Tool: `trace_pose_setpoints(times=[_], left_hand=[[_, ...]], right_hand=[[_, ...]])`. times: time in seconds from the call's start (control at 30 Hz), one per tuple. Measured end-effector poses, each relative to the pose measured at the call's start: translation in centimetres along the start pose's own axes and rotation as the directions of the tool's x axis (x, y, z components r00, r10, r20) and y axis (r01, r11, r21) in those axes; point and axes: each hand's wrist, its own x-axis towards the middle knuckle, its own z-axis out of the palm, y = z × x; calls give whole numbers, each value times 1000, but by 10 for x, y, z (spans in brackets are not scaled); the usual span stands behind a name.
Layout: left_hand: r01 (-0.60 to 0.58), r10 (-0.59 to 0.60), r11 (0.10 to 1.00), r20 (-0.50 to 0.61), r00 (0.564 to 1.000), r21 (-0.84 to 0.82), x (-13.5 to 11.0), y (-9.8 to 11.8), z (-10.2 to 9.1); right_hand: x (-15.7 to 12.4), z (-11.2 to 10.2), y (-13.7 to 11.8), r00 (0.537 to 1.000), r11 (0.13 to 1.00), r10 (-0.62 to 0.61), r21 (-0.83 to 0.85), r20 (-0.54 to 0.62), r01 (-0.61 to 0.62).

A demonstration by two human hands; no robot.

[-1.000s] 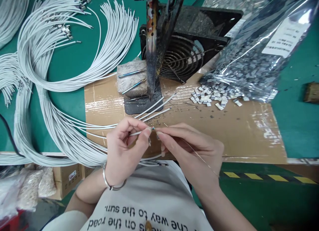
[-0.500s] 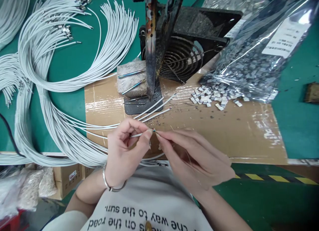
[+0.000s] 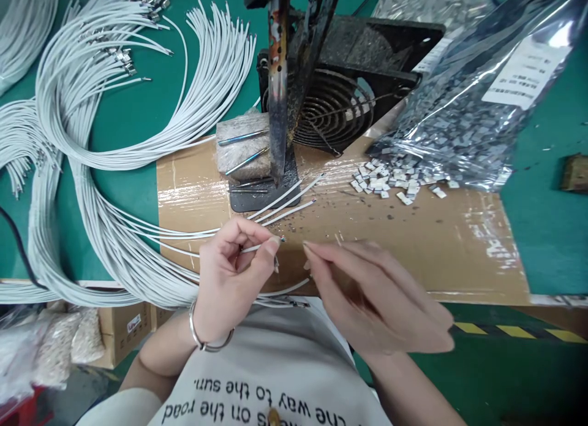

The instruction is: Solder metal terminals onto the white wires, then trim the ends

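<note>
My left hand (image 3: 236, 276) is closed, thumb and forefinger pinching a white cable (image 3: 250, 249) near its end. The cable's small coloured tip (image 3: 283, 239) sticks out just past the thumb. To the right, apart from that tip, is my right hand (image 3: 374, 294), blurred by motion. Its fingers are drawn together in a pinch, and anything between them is too small to make out. Several loose white cable ends (image 3: 294, 211) lie on the brown cardboard (image 3: 436, 248) just beyond my hands, running from a thick cable bundle (image 3: 105, 230) at the left.
A soldering iron (image 3: 277, 107) points down over a wrapped block (image 3: 241, 159). Behind it stands a black fan (image 3: 337, 110). Small white connectors (image 3: 383, 178) are spilled before a clear plastic bag (image 3: 459, 125) at the right. Another curved cable bundle (image 3: 59, 107) lies at the back left.
My right hand has drawn away to the right from the cable tip, which it was touching before. My left hand stays in place with the cable.
</note>
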Motion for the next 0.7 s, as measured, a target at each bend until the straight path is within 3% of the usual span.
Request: trace_pose_setpoints(times=[0.07, 0.13, 0.2, 0.4, 0.7], left_hand=[[-21, 21, 1000, -7, 1000, 5, 0, 0, 0], [-46, 47, 999, -7, 999, 9, -1, 0, 0], [-69, 69, 998, -3, 998, 9, -1, 0, 1], [-70, 70, 998, 28, 997, 2, -1, 1, -1], [-58, 56, 998, 57, 997, 25, 2, 5, -1]], right_hand=[[0, -1, -1, 979, 979, 202, 42, -7, -202], [1, -1, -2, 917, 906, 399, 150, 13, -397], [3, 0, -3, 863, 825, 499, 265, 73, -499], [15, 5, -4, 823, 703, 508, 429, 256, -567], [18, 3, -2, 815, 699, 474, 421, 332, -578]])
